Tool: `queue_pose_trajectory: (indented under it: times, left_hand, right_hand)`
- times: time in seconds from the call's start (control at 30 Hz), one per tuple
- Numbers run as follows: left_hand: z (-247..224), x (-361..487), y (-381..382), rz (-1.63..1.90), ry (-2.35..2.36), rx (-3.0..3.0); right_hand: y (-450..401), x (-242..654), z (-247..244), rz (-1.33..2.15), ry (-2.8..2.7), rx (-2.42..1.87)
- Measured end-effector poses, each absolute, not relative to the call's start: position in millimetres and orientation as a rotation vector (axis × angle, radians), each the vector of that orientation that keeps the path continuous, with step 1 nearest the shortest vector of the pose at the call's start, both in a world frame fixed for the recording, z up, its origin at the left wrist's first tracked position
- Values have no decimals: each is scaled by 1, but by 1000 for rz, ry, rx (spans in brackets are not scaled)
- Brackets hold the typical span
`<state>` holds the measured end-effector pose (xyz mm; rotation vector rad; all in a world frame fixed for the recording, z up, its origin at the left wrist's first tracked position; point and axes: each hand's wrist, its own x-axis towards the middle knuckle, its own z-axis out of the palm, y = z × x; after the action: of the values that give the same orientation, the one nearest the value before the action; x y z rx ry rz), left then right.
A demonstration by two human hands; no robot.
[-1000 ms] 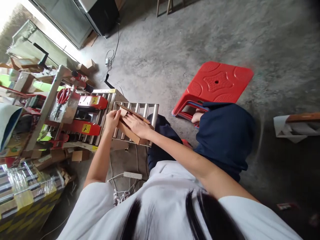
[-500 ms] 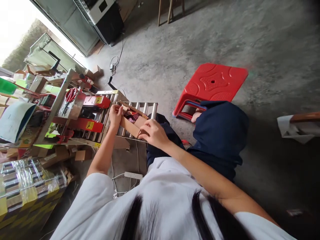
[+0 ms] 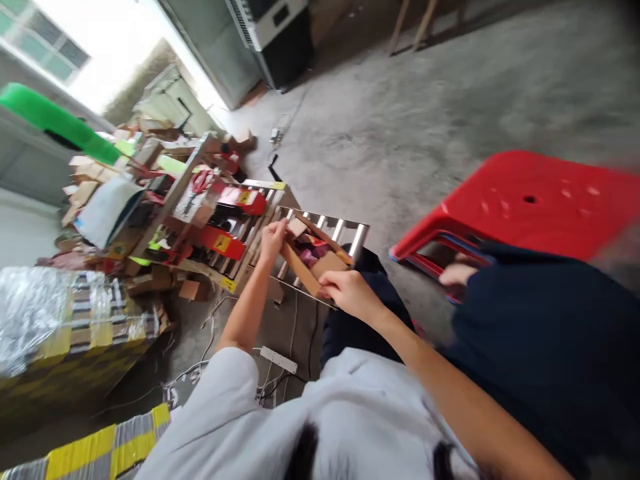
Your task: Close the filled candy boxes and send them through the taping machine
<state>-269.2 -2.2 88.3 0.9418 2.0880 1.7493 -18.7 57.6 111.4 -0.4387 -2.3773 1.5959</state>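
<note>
A small open cardboard box (image 3: pixel 301 268) rests on the metal rollers of a conveyor (image 3: pixel 358 241). Packets in purple and red (image 3: pixel 311 253) lie inside it, and its end flaps stand raised. My left hand (image 3: pixel 274 239) pinches the box at its left end, fingers closed on the upper edge. At the opposite, nearer corner my right hand (image 3: pixel 349 291) has thumb and fingers closed on the cardboard beside a flap (image 3: pixel 330 265). Both hands touch the same box; its underside is hidden.
Left of the box stands a tape-sealing machine with red side guides (image 3: pixel 223 243); red-handled scissors (image 3: pixel 202 180) lie on it. A red plastic stool (image 3: pixel 520 200) is at the right. Wrapped, taped stacks (image 3: pixel 85 333) stand at the left, and a power strip (image 3: pixel 279 360) lies on the floor.
The head view has swung left, so the scene sits further right in the picture. Both hands stay on the box, and more of its inside shows between them.
</note>
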Motion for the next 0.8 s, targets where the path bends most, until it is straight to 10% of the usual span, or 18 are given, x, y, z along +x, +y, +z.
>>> queue_pose_trajectory:
  times: [0.27, 0.53, 0.8]
  left_hand:
    - [86, -273, -7, 1728, 2025, 1044]
    - [82, -258, -4, 1667, 2044, 1067]
    - [77, -257, 2, 1570, 2211, 1079]
  right_hand:
    - [63, -52, 119, 2334, -2152, -900]
    - [68, -132, 133, 1199, -3112, -738]
    - [79, -146, 140, 1077, -3217, -564]
